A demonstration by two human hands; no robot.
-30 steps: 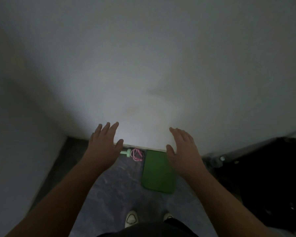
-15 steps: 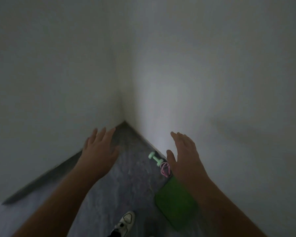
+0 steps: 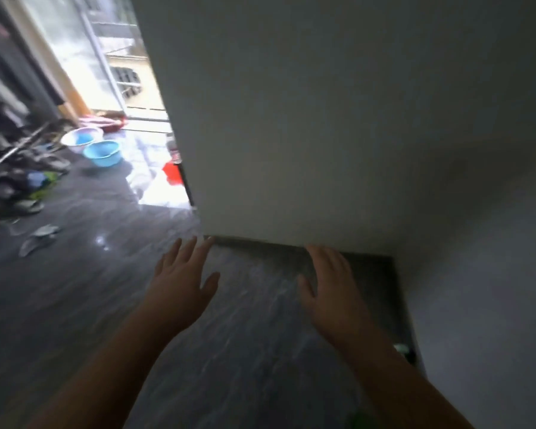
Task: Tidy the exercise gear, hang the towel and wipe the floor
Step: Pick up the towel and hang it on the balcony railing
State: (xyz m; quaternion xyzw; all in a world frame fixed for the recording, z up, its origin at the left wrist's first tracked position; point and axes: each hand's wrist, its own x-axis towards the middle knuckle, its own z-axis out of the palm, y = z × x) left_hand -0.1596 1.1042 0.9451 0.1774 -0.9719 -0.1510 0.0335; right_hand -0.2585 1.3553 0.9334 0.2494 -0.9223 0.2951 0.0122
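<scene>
Your left hand [image 3: 182,284] and right hand [image 3: 331,289], both empty with fingers spread, hover over the dark floor [image 3: 235,335]; blue basins [image 3: 102,153] stand far left

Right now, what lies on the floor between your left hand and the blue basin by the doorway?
In the head view, mostly bare dark floor separates the left hand from the blue basin; a blurry pale scrap lies off to the left.

Dark floor [image 3: 245,320] — blue basins [image 3: 102,153], scattered shoes [image 3: 28,205]
</scene>
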